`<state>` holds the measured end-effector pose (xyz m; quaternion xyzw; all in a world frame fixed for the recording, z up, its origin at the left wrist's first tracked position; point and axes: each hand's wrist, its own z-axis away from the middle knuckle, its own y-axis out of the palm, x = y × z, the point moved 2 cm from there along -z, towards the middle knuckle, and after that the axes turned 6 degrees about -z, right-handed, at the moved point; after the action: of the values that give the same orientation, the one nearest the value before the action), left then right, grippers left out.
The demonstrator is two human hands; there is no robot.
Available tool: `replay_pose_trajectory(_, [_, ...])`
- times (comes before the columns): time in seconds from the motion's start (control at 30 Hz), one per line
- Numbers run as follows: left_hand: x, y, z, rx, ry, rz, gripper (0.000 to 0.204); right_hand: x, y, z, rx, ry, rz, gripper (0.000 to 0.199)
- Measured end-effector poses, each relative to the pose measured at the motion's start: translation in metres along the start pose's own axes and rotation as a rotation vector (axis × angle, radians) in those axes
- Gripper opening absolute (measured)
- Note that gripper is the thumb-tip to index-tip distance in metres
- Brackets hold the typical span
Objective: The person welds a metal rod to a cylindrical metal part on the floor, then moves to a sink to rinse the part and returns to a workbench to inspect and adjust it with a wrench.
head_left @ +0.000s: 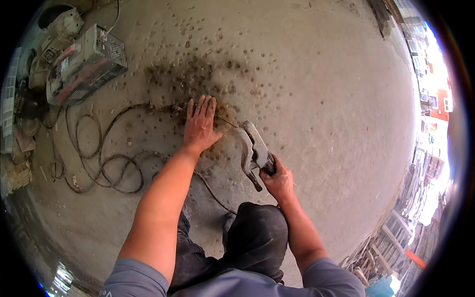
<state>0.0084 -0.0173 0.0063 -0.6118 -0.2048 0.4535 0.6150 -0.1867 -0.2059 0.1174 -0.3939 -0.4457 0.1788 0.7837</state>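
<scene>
My right hand (279, 183) is wrapped round the dark handle of a grey welding electrode holder (256, 143). A thin welding rod (227, 121) sticks out of its jaws toward my left hand. With fingers stretched out and thumb apart, my left hand (202, 123) hovers over or rests on the dark, rust-stained patch of floor; which of these I cannot tell. Near its fingertips lie small dark bits, partly hidden by the hand. Whether the rod's tip touches anything is hidden behind my left hand.
A dusty welding machine (86, 64) stands at the far left, beside other grey equipment (62, 27). A looped cable (101, 148) runs across the concrete floor (341, 119) toward my knees (260, 230). Small pits mark the floor ahead. Stacked timber (381, 252) lines the right edge.
</scene>
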Motion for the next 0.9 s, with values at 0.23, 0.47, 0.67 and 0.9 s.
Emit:
replay_pose_trajectory(0.23, [-0.001,0.000,-0.001,0.001,-0.017,-0.023,0.107,-0.001,0.000,-0.003,0.027,0.046,-0.024,0.051])
replay_pose_trajectory(0.47, [-0.006,-0.006,0.000,0.050,-0.005,-0.029,0.106,-0.002,0.001,-0.004,0.011,0.024,-0.041,0.050])
replay_pose_trajectory(0.67, [-0.007,0.000,0.000,0.015,0.005,-0.006,0.107,0.000,0.001,-0.006,0.016,0.009,-0.022,0.051])
replay_pose_trajectory(0.9, [-0.006,0.005,0.002,-0.104,0.034,0.065,0.106,-0.002,0.002,-0.007,0.041,0.039,-0.027,0.054])
